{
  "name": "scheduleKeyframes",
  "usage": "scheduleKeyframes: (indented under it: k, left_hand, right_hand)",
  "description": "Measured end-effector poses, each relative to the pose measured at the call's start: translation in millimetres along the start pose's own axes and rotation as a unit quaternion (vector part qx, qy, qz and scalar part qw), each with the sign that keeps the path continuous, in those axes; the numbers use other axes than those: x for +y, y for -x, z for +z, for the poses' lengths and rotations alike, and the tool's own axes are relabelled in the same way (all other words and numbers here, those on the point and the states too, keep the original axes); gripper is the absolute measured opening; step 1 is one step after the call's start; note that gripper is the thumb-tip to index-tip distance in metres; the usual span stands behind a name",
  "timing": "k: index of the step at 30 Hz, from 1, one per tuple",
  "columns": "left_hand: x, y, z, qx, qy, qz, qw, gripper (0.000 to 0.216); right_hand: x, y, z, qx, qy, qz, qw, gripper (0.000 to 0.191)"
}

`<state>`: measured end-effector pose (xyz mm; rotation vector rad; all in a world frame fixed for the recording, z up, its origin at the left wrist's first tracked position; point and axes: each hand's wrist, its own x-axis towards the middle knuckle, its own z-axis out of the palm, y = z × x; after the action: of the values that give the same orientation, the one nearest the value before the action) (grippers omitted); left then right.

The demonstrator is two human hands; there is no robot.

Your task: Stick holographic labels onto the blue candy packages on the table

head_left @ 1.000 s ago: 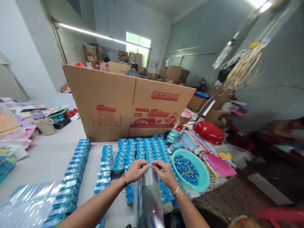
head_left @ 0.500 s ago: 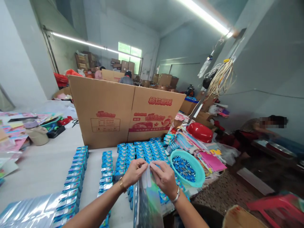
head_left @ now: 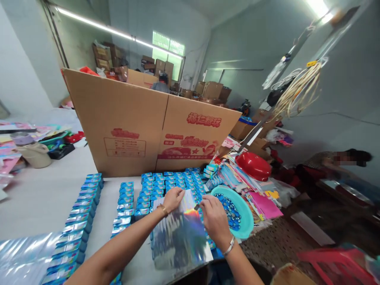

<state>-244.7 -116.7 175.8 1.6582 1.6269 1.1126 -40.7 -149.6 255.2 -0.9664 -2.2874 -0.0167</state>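
A shiny silver sheet (head_left: 181, 237) with a rainbow glare and a pale top strip hangs in front of me, over rows of small blue packs (head_left: 148, 194). My left hand (head_left: 172, 201) pinches its upper edge between thumb and fingers. Just right of the sheet, my right hand (head_left: 216, 219) is closed with its fingertips together. A small dark piece (head_left: 196, 207) shows by those fingertips; whether they hold it or the sheet's edge is unclear. Beside my right hand stands a turquoise basin (head_left: 247, 223) holding many blue, shiny round pieces.
A big cardboard sheet (head_left: 130, 107) stands upright across the table (head_left: 115, 194). Another column of blue packs (head_left: 77, 221) and flat clear plastic (head_left: 26, 253) lie left. A red basin (head_left: 253, 166) rests on paper stacks at right. A person (head_left: 329, 162) works farther right.
The silver sheet has turned from a narrow slant to nearly face-on. My right hand has moved right and down, away from my left hand. The view has shifted slightly.
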Motion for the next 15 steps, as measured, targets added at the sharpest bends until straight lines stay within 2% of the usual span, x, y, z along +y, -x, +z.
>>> scheduleKeyframes:
  k: [2,4,6,8,10,12,13,14,15]
  left_hand:
    - [-19.2,-17.6,16.7,0.0,0.003,-0.036,0.999,0.027]
    - [-32.0,-25.4,28.3,0.015,0.045,-0.075,0.996,0.032]
    - [-38.4,-21.5,32.4,0.031,0.118,-0.127,0.984,0.05]
    - [-41.2,-6.2,27.6,-0.007,0.229,-0.183,0.956,0.065]
    - [-43.9,17.2,14.9,-0.108,0.38,-0.245,0.885,0.081]
    - [-48.1,43.8,-2.4,-0.181,0.535,-0.303,0.768,0.09]
    - [-50.8,56.7,-11.3,-0.189,0.586,-0.321,0.719,0.092]
    - [-53.8,68.7,-19.7,-0.179,0.614,-0.333,0.693,0.091]
    - [-57.0,79.5,-27.2,-0.163,0.628,-0.341,0.68,0.088]
  right_hand:
    - [9.5,1.2,0.3,-0.026,-0.057,0.071,0.995,0.017]
    - [16.8,1.6,6.5,-0.062,-0.146,0.147,0.976,0.021]
    - [20.6,1.0,18.9,-0.105,-0.251,0.217,0.938,0.026]
    - [19.6,-1.0,35.8,-0.148,-0.348,0.282,0.882,0.029]
    - [13.1,-4.0,55.0,-0.181,-0.422,0.333,0.823,0.032]
    - [2.1,-7.7,74.2,-0.203,-0.475,0.372,0.771,0.035]
    - [-4.6,-9.5,83.3,-0.211,-0.497,0.387,0.748,0.036]
    - [-11.7,-11.3,91.9,-0.217,-0.517,0.4,0.725,0.036]
    - [-19.0,-13.0,99.8,-0.223,-0.534,0.412,0.704,0.037]
